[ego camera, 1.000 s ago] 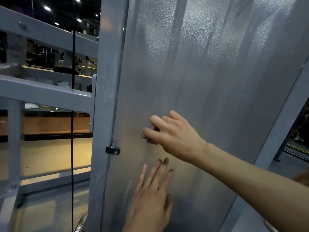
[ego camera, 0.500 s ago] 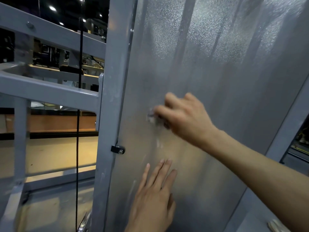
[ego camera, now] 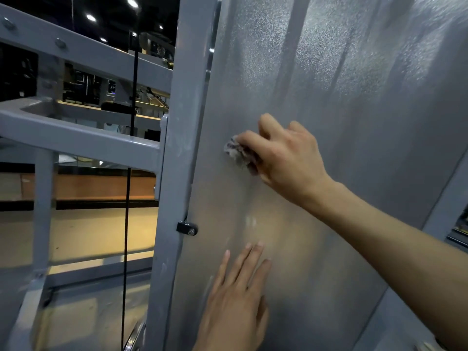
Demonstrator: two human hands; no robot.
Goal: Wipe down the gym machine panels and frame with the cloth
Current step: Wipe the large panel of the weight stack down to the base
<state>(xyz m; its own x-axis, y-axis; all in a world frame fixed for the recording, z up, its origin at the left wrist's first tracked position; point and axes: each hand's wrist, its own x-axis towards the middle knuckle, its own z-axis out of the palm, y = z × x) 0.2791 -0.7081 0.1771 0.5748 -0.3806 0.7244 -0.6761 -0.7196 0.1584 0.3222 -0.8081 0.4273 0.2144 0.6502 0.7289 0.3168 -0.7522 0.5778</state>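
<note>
The right hand (ego camera: 286, 158) grips a crumpled cloth (ego camera: 238, 152) against the grey panel (ego camera: 354, 122); the left hand (ego camera: 235, 305) rests flat below, fingers (ego camera: 250, 262) straight.

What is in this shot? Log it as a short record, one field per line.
surface: frosted grey panel, upright
right hand: grips a small wadded cloth and presses it on the panel
left hand: lies flat on the panel lower down, fingers straight
frame: grey upright post left of the panel, crossbar joining it
fitting: small black clip at the panel's left edge
cable: thin black cable hanging left of the post
</note>
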